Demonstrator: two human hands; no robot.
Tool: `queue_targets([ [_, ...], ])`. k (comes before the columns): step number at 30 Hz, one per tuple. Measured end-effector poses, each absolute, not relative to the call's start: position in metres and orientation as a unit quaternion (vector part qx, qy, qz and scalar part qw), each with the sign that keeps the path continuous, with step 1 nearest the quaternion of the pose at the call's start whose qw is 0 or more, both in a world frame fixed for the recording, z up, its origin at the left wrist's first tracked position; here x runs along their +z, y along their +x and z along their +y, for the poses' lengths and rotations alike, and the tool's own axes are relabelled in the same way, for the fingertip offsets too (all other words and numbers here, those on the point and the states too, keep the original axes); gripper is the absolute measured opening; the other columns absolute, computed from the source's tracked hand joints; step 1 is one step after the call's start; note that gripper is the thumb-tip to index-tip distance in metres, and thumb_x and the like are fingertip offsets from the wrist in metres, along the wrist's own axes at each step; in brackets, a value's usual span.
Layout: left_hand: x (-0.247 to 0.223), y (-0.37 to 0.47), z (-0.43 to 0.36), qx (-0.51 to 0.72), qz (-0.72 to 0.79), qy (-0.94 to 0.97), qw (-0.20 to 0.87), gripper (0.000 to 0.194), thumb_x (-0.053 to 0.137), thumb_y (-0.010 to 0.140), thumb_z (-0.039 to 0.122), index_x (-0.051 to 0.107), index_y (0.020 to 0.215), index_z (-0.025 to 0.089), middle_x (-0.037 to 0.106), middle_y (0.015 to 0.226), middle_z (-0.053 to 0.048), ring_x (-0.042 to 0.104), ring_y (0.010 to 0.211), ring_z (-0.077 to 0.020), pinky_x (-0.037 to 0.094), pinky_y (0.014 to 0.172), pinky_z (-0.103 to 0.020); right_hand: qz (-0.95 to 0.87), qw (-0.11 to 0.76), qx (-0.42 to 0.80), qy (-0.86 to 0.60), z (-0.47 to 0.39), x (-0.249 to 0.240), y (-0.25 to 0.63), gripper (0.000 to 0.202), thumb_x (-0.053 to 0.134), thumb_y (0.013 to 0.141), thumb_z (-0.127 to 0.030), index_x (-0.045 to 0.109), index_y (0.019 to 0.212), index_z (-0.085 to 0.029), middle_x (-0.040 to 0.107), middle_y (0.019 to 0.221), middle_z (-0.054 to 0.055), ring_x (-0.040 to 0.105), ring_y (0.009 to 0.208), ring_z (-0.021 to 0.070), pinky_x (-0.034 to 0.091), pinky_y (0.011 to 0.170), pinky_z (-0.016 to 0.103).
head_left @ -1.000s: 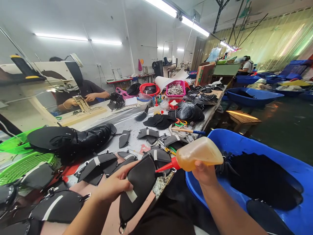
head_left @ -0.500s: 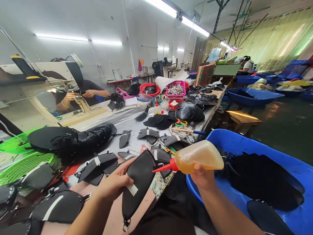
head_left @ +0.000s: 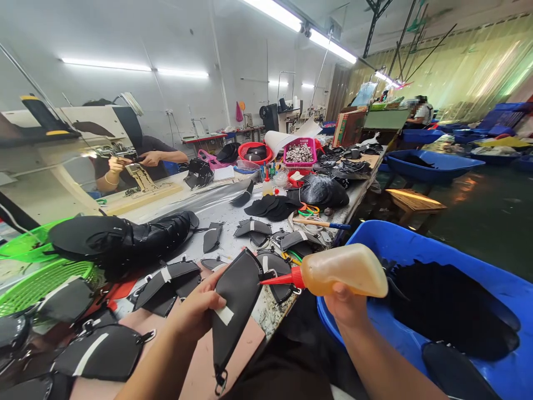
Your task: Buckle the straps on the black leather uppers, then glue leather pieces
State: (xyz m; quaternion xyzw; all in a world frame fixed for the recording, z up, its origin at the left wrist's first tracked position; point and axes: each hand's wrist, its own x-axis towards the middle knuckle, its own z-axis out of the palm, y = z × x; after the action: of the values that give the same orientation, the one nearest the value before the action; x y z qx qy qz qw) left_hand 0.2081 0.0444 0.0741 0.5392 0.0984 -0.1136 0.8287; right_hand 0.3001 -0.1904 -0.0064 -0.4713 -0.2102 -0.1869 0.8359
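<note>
My left hand (head_left: 202, 303) is closed on a black leaf-shaped piece (head_left: 239, 300), thumb on its face beside a white tape strip (head_left: 225, 315). A metal ring hangs from the piece's lower tip. In my right hand (head_left: 347, 303) is a squeeze bottle (head_left: 345, 270) of amber liquid, lying nearly level. Its red nozzle (head_left: 281, 279) points left, and the tip is at the right edge of the black piece; whether it touches I cannot tell. Similar black pieces with white strips (head_left: 97, 351) lie on the table left of my left hand.
A blue tub (head_left: 416, 244) with black pieces stands at the right. Green baskets (head_left: 62, 272) and a long black stack (head_left: 120, 236) sit at the left. Beyond are a blue-handled tool (head_left: 320, 223), a pink basket (head_left: 300, 153) and a co-worker's hands (head_left: 119, 165) at a sewing machine.
The black piece has turned slightly and shifted a little upward in my left hand. The bottle has moved slightly right and tilted, its base lower.
</note>
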Motion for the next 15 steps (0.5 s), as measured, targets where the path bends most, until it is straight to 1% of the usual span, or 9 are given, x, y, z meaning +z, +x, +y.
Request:
queue_targets([
  [3,0.0755,0.2084,0.0444,-0.115,0.097,0.542,0.827,0.076,0.053,0.043,0.010,0.055,0.119,0.017,0.065,0.069,-0.001,0.055,0.049,-0.0110,0.039,0.041,-0.017,-0.219,0.835,-0.181,-0.471,-0.1897,-0.0054,0.2969,0.035,0.074,0.062,-0.043,0.065,0.095,-0.035,0.070,0.080,-0.001,0.066,0.067,0.0218,0.058,0.060,0.034],
  [6,0.0769,0.2085,0.0440,-0.115,0.107,0.545,0.824,0.077,0.053,0.043,0.010,0.055,0.119,0.018,0.065,0.071,-0.001,0.056,0.051,-0.0113,0.039,0.043,-0.017,-0.209,0.838,-0.202,-0.462,-0.1867,-0.0012,0.2934,0.036,0.074,0.061,-0.046,0.064,0.095,-0.037,0.070,0.078,-0.002,0.066,0.065,0.0223,0.058,0.059,0.036],
  [9,0.0788,0.2078,0.0430,-0.118,0.105,0.546,0.823,0.077,0.052,0.042,0.010,0.056,0.119,0.018,0.066,0.071,-0.001,0.055,0.050,-0.0108,0.039,0.043,-0.017,-0.187,0.838,-0.224,-0.460,-0.1853,0.0009,0.2949,0.033,0.072,0.063,-0.050,0.065,0.090,-0.033,0.069,0.074,0.000,0.066,0.065,0.0222,0.058,0.060,0.037],
  [11,0.0799,0.2071,0.0423,-0.121,0.099,0.544,0.824,0.076,0.052,0.042,0.010,0.057,0.117,0.019,0.066,0.070,0.000,0.055,0.050,-0.0109,0.039,0.043,-0.017,-0.193,0.834,-0.215,-0.470,-0.1865,-0.0012,0.2983,0.034,0.072,0.062,-0.049,0.065,0.089,-0.030,0.069,0.074,0.001,0.066,0.066,0.0221,0.058,0.061,0.037],
  [15,0.0803,0.2059,0.0427,-0.126,0.090,0.540,0.828,0.073,0.055,0.042,0.010,0.060,0.114,0.019,0.068,0.075,-0.002,0.058,0.054,-0.0130,0.041,0.045,-0.018,-0.223,0.820,-0.190,-0.491,-0.1901,-0.0039,0.3017,0.033,0.073,0.063,-0.047,0.064,0.090,-0.030,0.070,0.079,0.001,0.066,0.068,0.0231,0.058,0.062,0.038],
])
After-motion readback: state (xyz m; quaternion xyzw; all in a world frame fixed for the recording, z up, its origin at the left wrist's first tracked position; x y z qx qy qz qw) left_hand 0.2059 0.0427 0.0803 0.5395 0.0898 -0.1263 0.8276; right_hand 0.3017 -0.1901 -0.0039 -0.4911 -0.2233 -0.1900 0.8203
